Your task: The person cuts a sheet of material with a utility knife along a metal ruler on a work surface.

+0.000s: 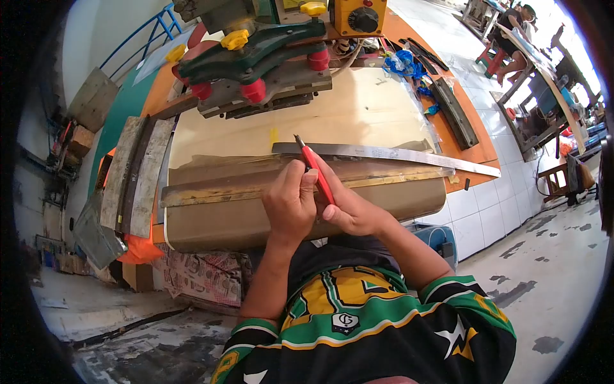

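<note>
A red utility knife (319, 174) with a dark tip points up and slightly left, held in front of my body. Fingers of my left hand (289, 200) are curled against the knife's left side. On the other side, my right hand (352, 206) is wrapped round its handle. Just beyond the hands, a long metal ruler (409, 155) lies slanting to the right over brown sheet material (217, 221). A brown strip with worn yellowish edges (220, 189) runs across that material, under the hands. Pale sheet (220, 131) spreads behind it.
A green press frame with red knobs (254, 91) stands over the back of the sheet. Metal bars (455, 114) lie at the right, and worn boards (149, 176) at the left. Blue plastic (404, 64) sits back right. A person (511, 32) is seated at another table far right.
</note>
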{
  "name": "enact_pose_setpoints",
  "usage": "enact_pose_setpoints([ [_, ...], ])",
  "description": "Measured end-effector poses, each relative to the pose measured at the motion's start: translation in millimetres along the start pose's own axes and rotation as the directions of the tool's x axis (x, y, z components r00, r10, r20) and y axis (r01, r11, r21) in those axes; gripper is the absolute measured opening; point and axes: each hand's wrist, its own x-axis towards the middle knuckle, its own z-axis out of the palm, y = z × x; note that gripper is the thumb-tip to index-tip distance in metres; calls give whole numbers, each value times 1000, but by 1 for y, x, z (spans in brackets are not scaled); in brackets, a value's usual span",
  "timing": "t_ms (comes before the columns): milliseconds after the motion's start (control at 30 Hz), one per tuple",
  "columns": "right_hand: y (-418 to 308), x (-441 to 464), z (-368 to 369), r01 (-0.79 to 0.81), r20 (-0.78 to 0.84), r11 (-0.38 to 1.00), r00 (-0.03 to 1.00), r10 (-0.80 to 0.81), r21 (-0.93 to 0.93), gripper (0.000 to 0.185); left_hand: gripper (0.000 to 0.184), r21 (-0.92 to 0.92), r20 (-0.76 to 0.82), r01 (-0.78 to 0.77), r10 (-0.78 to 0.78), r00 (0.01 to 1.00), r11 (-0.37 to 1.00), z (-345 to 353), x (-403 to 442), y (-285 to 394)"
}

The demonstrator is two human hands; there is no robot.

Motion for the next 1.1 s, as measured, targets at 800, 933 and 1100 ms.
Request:
enact_pose_setpoints([
  [800, 12, -1, 4, -33, 13, 999, 999, 33, -7, 107, 29, -8, 23, 65, -65, 998, 998, 1, -6, -11],
  [933, 7, -6, 7, -98, 32, 973, 994, 107, -209, 109, 32, -263, 72, 235, -224, 972, 936, 5, -10, -4],
  [1100, 9, -9, 11, -178, 4, 924, 982, 190, -338, 108, 41, -638, 219, 488, -467, 857, 596, 6, -8, 1],
])
